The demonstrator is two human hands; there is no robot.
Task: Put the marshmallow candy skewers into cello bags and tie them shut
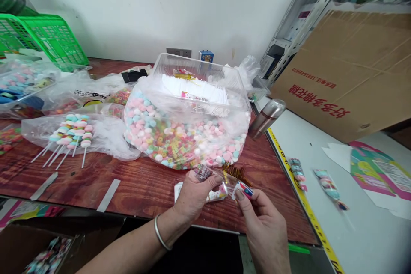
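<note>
My left hand (192, 197) is closed on a small clear plastic bag (203, 172) with dark print, its thumb pressed on the film. My right hand (266, 218) pinches a small white, blue and red printed card (244, 189) by the bag's narrow end; whether a stick lies inside is hidden. Gold twist ties (237, 172) lie fanned out just beyond the fingers. Under my hands, a stack of printed plastic bags (218, 194) rests on the wooden table (138, 188). Past them sits a big clear bag of pastel marshmallows and gummy rings (192, 141).
Marshmallow skewers (72, 130) lie on plastic at left. A clear tub (237, 81) with white sticks stands behind the candy. A steel thermos (268, 115) leans at right. Two wrapped marshmallow pops (328, 184) lie on the white surface, near a cardboard box (349, 60). A green basket (54, 36) stands back left.
</note>
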